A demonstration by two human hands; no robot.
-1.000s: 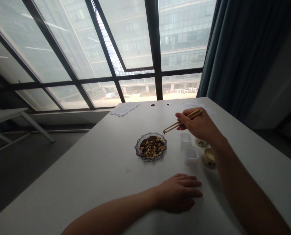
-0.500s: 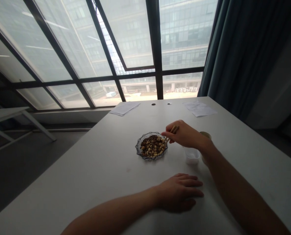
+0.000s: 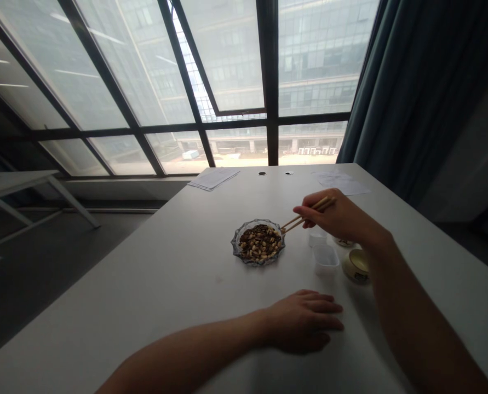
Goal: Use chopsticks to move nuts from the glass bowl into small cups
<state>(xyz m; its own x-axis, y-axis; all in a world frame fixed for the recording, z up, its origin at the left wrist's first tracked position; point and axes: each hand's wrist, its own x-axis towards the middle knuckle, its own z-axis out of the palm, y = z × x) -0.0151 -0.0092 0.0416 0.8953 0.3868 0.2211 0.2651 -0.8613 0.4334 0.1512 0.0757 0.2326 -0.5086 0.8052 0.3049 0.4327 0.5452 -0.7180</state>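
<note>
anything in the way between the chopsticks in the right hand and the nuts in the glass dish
Nothing visible blocks them. The tips of the chopsticks in the right hand sit at the edge of the glass dish, so only its low rim lies before the nuts. The small plastic tubs stand off to the side.

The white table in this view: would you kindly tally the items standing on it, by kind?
Scalloped glass dish of nuts: 1
Clear plastic tubs: 2
Cream ceramic pots: 2
White paper piles: 2
Total: 7
</note>
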